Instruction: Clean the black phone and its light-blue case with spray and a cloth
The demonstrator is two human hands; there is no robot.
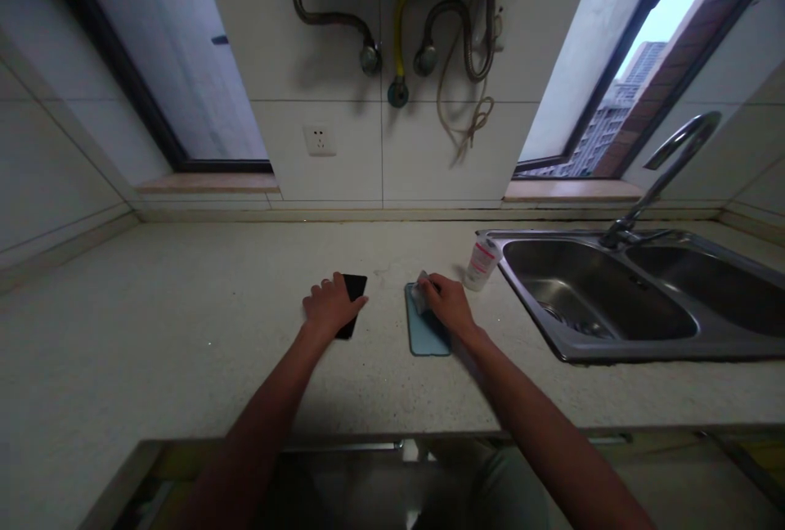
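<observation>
A black phone [353, 291] lies flat on the pale countertop [184, 325], and my left hand [331, 306] rests on top of it with fingers closed over its edges. To its right lies a light blue phone case [424, 335]. My right hand [447, 303] is on the case's upper end, fingers pinched around a small grey-white wad, perhaps a wipe or cloth [420, 294], pressed against the case. A small white bottle with a red label [482, 262] stands just right of that hand.
A steel double sink [619, 301] with a curved tap [668, 162] fills the right side of the counter. Hoses and pipes [398, 31] hang on the tiled back wall above a socket [320, 140]. Windows flank the wall. The counter's front edge runs below my forearms.
</observation>
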